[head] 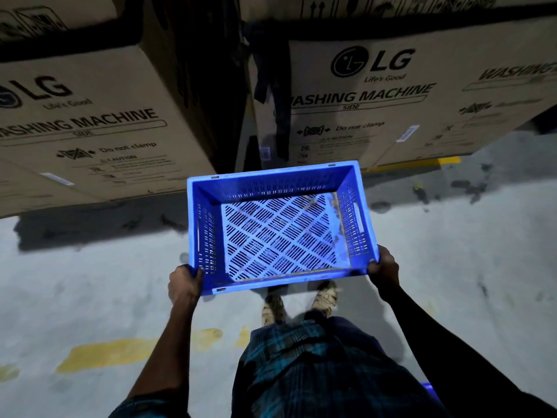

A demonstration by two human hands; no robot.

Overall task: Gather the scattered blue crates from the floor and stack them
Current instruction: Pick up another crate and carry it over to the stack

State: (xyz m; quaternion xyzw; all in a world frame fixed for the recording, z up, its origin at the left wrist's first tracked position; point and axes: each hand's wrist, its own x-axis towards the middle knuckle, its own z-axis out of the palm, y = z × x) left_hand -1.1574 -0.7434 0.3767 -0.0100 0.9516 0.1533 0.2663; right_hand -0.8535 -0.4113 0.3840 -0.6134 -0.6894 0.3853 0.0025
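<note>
An empty blue crate point(280, 227) with slotted walls and a lattice floor hangs in front of me, above the concrete floor, open side up. My left hand point(184, 282) grips its near left corner. My right hand point(384, 265) grips its near right corner. The crate's far end points at the gap between two cartons. A sliver of blue point(428, 387) shows at the bottom right behind my leg; what it belongs to is hidden.
Two big washing machine cartons stand close ahead, one at the left point(90, 122) and one at the right point(391, 95), with a dark narrow gap point(235, 116) between them. Grey floor point(75, 282) carries worn yellow paint marks point(108, 354). My feet point(301, 300) stand under the crate.
</note>
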